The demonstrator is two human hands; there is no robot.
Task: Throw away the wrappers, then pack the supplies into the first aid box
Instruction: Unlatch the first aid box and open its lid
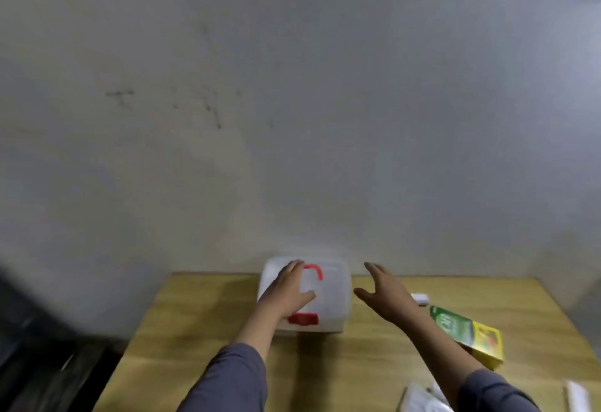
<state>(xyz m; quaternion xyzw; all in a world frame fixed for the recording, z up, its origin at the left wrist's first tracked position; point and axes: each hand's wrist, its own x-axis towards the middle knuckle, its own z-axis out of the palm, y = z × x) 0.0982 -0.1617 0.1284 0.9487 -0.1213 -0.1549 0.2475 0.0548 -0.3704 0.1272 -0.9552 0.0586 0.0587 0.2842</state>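
Observation:
A translucent white first aid box (335, 298) with a red handle and a red latch stands at the far edge of the wooden table (201, 330), its lid closed. My left hand (289, 291) lies flat on the lid, fingers spread beside the handle. Just right of the box hovers my right hand (382, 294), fingers apart and holding nothing. A green and yellow carton (468, 333) lies to the right, with a small white item (420, 298) behind it. White packets (422, 398) show at the bottom edge.
A bare grey wall (292, 119) rises directly behind the table. Another white object (577, 397) sits at the lower right corner. Dark floor (42, 346) shows to the left of the table. The picture is blurred.

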